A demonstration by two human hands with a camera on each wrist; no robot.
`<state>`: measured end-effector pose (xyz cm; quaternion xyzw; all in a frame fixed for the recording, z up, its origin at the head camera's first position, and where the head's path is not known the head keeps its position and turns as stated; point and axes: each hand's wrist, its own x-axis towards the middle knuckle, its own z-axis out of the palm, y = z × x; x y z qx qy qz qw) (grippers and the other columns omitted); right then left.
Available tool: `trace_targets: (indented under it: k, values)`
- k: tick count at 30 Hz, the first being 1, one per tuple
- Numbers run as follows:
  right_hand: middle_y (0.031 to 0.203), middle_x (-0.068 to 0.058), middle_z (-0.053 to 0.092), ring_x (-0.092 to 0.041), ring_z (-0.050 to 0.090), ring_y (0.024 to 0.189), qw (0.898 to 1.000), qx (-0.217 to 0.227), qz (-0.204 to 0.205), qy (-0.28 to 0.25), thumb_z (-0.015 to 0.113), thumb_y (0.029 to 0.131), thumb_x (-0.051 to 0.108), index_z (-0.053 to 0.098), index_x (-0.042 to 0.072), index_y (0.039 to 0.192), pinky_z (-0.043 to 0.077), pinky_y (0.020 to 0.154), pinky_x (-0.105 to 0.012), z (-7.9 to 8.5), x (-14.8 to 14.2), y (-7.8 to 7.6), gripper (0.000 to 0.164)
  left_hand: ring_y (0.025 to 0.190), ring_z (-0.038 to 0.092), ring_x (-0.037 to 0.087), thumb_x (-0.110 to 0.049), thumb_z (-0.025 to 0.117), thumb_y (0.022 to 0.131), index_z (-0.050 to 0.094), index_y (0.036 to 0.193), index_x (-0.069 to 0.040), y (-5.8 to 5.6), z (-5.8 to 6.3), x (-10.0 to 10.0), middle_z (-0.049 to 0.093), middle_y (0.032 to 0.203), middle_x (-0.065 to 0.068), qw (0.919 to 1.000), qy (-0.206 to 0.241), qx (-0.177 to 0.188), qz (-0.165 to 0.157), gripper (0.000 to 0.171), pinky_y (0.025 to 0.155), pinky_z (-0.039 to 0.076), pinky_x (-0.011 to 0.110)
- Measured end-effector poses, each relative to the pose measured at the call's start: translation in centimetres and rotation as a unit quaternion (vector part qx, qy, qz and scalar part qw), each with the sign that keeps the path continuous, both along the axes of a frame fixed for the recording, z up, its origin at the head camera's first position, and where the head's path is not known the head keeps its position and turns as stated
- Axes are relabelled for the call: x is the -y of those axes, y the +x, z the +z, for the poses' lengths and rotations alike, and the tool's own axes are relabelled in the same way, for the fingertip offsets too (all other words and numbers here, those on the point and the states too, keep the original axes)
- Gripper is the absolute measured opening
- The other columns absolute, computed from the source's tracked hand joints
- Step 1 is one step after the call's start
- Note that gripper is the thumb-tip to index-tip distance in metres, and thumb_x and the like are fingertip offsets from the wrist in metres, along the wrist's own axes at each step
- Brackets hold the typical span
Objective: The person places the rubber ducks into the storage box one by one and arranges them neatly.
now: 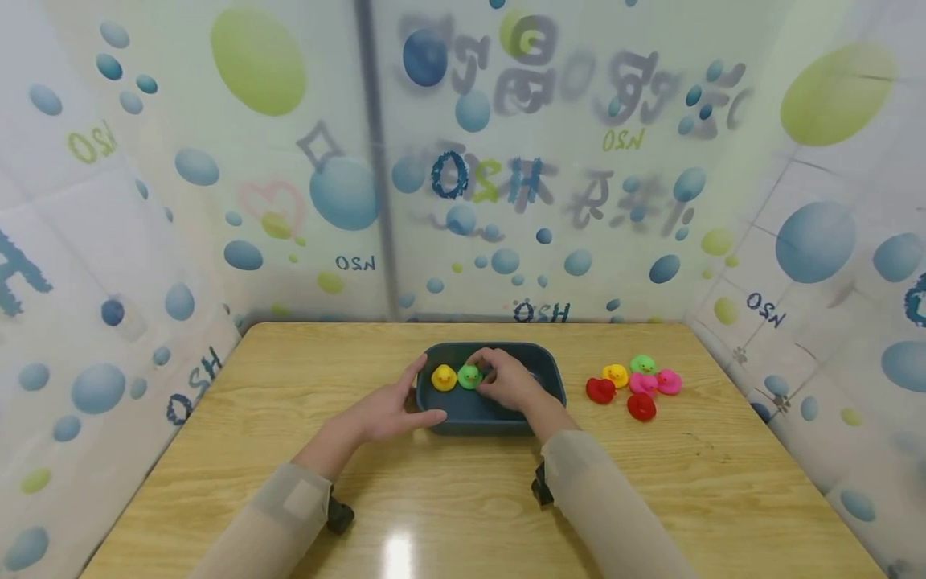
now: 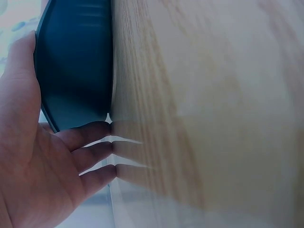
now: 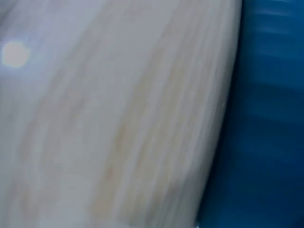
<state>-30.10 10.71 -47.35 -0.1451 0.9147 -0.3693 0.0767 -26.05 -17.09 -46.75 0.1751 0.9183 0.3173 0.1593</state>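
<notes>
A dark blue rectangular tray [image 1: 492, 429] lies on the table, a yellow rubber duck [image 1: 444, 378] at its left end. Beside that duck is a green rubber duck [image 1: 469, 376], which my right hand [image 1: 509, 381] pinches from its right side inside the tray. My left hand [image 1: 383, 410] is spread round the tray's left end, thumb by the front rim. In the left wrist view, its thumb lies along the rim of the tray [image 2: 76, 61] and the other fingertips meet the tabletop. The right wrist view shows only the table and the tray's side [image 3: 266, 128], not the hand.
Right of the tray, several rubber ducks form a loose group: red ones [image 1: 641, 407], pink ones [image 1: 669, 382], a yellow one [image 1: 615, 375] and a green one [image 1: 642, 366]. A wooden table [image 1: 448, 498] carries everything. Curtains [image 1: 289, 161] printed with bubbles hang at the back and sides.
</notes>
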Motion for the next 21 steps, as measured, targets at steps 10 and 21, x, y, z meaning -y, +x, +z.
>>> trace_targets:
  k: [10,21]
  values:
    - [0.141,-0.011,0.065,-0.021,0.072,0.104,0.999,-0.007,0.014,-0.045,0.076,0.101,0.004,0.064,0.018,0.148,0.063,0.090,-0.042,0.7,-1.0,0.1,0.051,0.132,0.067,0.036,-0.079,0.068,0.094,0.003,0.179,-0.031,0.0,-0.3,-0.2,0.053,0.164,0.027,0.9999,0.001,-0.012,-0.002,0.118,0.119,0.050,0.059]
    - [0.141,-0.021,0.070,-0.029,0.072,0.112,0.996,-0.056,0.022,-0.064,0.074,0.106,0.017,0.068,0.005,0.143,0.063,0.099,-0.049,4.0,-6.0,1.9,0.039,0.133,0.067,0.036,-0.082,0.067,0.093,0.001,0.178,-0.034,0.0,-0.4,0.0,0.052,0.165,0.027,0.9999,-0.005,-0.014,0.002,0.118,0.119,0.050,0.059]
